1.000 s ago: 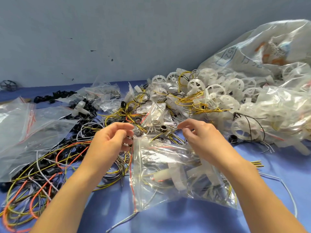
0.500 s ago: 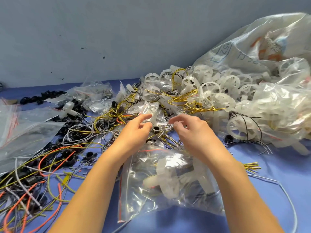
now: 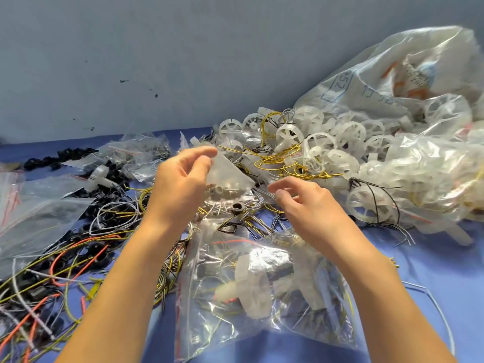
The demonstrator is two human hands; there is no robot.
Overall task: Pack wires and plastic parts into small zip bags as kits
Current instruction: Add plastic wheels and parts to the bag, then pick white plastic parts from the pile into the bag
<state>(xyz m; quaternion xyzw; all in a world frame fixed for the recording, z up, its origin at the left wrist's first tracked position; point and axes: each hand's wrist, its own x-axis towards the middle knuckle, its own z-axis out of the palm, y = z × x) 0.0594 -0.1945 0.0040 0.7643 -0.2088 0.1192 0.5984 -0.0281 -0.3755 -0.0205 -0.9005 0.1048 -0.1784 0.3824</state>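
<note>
A blue surface (image 3: 445, 271) lies buried under kit stock, with the packing judged to be in its early part: a big printed sack (image 3: 379, 82) slumps at the far right, a heap of white plastic wheels (image 3: 348, 132) spills from it unpacked, empty zip bags (image 3: 39, 213) wait flat at the left, and loose wires (image 3: 60, 260) in yellow, red, white and black sprawl in front of them. Only one filled zip bag (image 3: 262, 289) shows close up, lying between the person's forearms with wheels and wire inside; its long axis runs roughly left to right, and its red seal strip along the left edge suggests that the mouth points to the person's left. The left hand (image 3: 178, 187) is raised above the pile, its thumb and fingers pinching the top of a small zip bag (image 3: 230, 176) that hangs with one corner up and tiny parts sagging along its lower edge, which slants down to the right. The right hand (image 3: 311, 205) hovers just beside it, fingers loosely curled, with nothing visible in its grasp. A black ring (image 3: 237, 207) sits on the wires below the hanging bag.
</note>
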